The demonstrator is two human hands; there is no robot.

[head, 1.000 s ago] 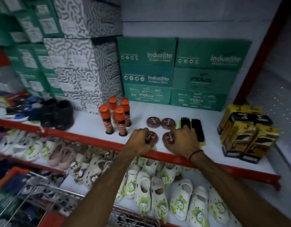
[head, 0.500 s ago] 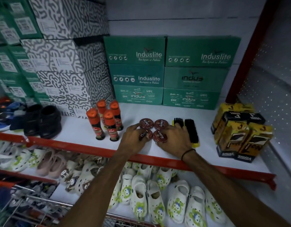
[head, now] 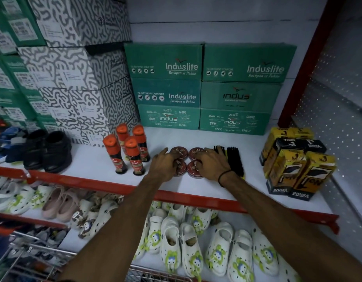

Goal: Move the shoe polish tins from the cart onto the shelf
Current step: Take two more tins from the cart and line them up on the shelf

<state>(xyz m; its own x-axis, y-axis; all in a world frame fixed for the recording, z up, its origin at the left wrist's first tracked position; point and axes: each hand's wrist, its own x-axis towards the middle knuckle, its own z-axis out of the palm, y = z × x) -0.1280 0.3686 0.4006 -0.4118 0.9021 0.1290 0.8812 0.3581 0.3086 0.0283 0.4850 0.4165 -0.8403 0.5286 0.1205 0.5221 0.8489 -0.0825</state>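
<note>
Four round dark-red shoe polish tins sit in a two-by-two cluster on the white shelf (head: 90, 161): back-left tin (head: 179, 152), back-right tin (head: 194, 153), front-left tin (head: 181, 167), front-right tin (head: 194, 170). My left hand (head: 163, 163) lies flat over the left pair, its fingers stretched to the back tin. Over the right pair lies my right hand (head: 212, 161), fingers extended, a black band on its wrist. Neither hand is closed around a tin. The wire cart (head: 33, 259) shows at the bottom left; I cannot make out its contents.
Orange-capped polish bottles (head: 131, 155) stand left of the tins and black brushes (head: 235, 159) lie just right. Yellow-black boxes (head: 294, 165) fill the right end, green shoe boxes (head: 196, 88) the back, black shoes (head: 47, 151) the left. White clogs (head: 186, 247) line the shelf below.
Both hands slid the two front tins back from the shelf's red edge until they met the rear pair. The fingers have since uncurled and now lie flat over the tins.
</note>
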